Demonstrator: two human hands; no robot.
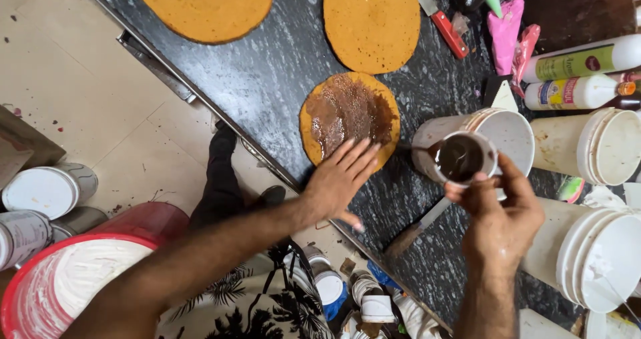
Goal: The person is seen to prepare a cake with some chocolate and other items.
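Small white cup (462, 157) w/ dark brown glossy liquid sits in the right hand (497, 215), mouth tipped toward the camera and a bit left, toward the sponge round (349, 119). Cup is a short cylinder, thin plastic-looking wall. Grip: right fingers curled close round the cup's near rim and side, thumb on the rim edge, holding it above the bench (280, 65), just right of the coated round.

That round is a flat, slightly oval disc, long axis running roughly near-left to far-right. Crumb is orange-tan, porous; most of the top is smeared w/ wet brown syrup, shiny, uneven, w/ a bare tan margin on the left and near edges.

Left hand (340, 179) lies flat, fingers spread wide and straight, fingertips resting on the near edge of the coated round, palm over the bench. Holds nothing.

Bench is dark speckled stone, polished. Two more plain rounds (203, 5) (372, 20) lie farther back, dry, same tan sponge, well apart from the hands. Red-handled knife (441, 20) beside the far-right round, blade pointing away. White tubs (604, 145) stand right of the cup; a second knife (420, 225) lies on the bench below the cup, dark handle toward the near edge.
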